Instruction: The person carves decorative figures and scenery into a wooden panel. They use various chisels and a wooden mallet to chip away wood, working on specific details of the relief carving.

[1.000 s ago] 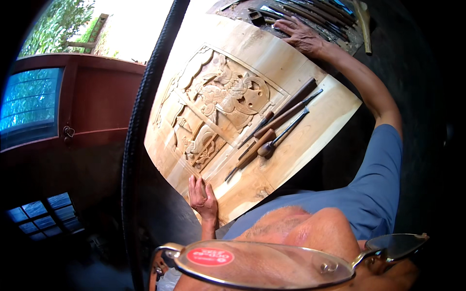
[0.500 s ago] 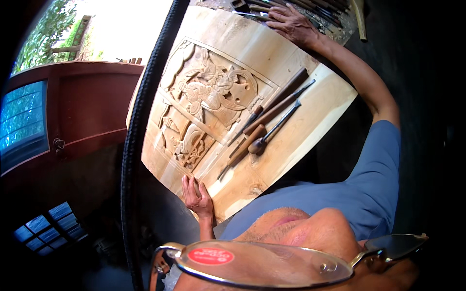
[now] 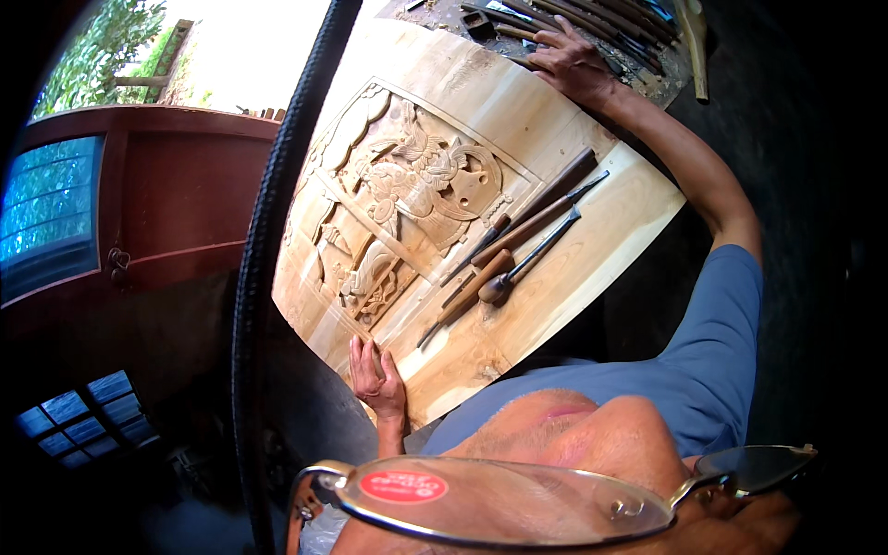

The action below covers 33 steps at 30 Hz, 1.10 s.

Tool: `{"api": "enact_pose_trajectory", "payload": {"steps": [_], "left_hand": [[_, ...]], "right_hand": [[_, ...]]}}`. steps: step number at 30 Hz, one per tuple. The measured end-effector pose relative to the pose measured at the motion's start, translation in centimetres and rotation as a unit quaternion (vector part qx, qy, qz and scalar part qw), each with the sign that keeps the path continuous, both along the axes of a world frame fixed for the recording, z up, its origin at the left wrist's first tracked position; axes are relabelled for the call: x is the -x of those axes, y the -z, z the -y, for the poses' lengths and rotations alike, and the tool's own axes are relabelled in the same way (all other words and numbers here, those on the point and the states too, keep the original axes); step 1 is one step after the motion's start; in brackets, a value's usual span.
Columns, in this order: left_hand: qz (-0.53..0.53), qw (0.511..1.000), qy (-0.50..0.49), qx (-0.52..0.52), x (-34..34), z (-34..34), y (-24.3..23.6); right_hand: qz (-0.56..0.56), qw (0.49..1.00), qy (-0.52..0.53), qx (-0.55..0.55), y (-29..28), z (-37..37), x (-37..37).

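A pale wooden panel (image 3: 546,314) with a carved relief of figures (image 3: 421,180) lies in front of me. My left hand (image 3: 378,379) rests on its near left edge, fingers stretched out and holding nothing. Beyond the panel's far right edge, my right hand (image 3: 575,69) reaches over a pile of carving tools (image 3: 620,28), its fingers apart and touching or just above them. Several wood-handled tools lie on the panel right of the relief: a chisel (image 3: 546,254) with a rounded handle, a slim gouge (image 3: 467,301) and a dark round bar (image 3: 560,180) among them.
A small dark block (image 3: 478,26) and wood chips lie beside the tool pile. A pale wooden stick (image 3: 694,55) stands out at the far right. A black braided cord (image 3: 268,222) crosses the view on the left, before a dark red door (image 3: 185,199).
My right hand has shifted slightly right and down over the tool pile, and its fingers have spread. My left hand stays on the panel. The view has tilted a little, showing more of the pile.
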State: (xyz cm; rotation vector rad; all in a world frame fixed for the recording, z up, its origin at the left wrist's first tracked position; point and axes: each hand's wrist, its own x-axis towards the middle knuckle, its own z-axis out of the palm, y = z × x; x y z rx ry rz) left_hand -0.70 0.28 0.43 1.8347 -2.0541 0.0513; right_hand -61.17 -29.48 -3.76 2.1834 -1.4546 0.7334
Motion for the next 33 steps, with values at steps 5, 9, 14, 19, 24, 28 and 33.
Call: {"api": "enact_pose_trajectory", "payload": {"steps": [5, 9, 14, 19, 24, 28, 33], "left_hand": [[0.002, 1.0, -0.015, -0.01, -0.3, -0.3, -0.1], [-0.006, 1.0, -0.008, -0.008, -0.1, -0.1, -0.1], [-0.012, 1.0, -0.007, -0.011, 0.3, 0.1, 0.3], [-0.006, 1.0, -0.014, -0.012, -0.1, -0.1, 0.2], [0.0, 1.0, -0.014, -0.009, -0.4, -0.3, 0.1], [0.003, 1.0, -0.003, -0.003, -0.3, 0.1, 0.5], [0.013, 1.0, 0.002, 0.004, -0.4, 0.0, 0.3]], "right_hand": [[-0.004, 0.997, 0.056, 0.054, -3.9, -1.1, 1.0], [0.172, 0.972, 0.159, -0.001, -6.4, -2.8, 5.8], [0.222, 0.928, 0.294, 0.061, -5.6, -4.4, 12.6], [0.279, 0.877, 0.39, 0.013, -5.7, -6.3, 15.4], [0.186, 0.863, 0.469, -0.017, -5.0, -7.4, 17.6], [0.091, 0.866, 0.488, -0.061, 1.5, -7.0, 25.4], [0.051, 0.843, 0.515, -0.147, 4.0, -6.9, 25.8]]}}
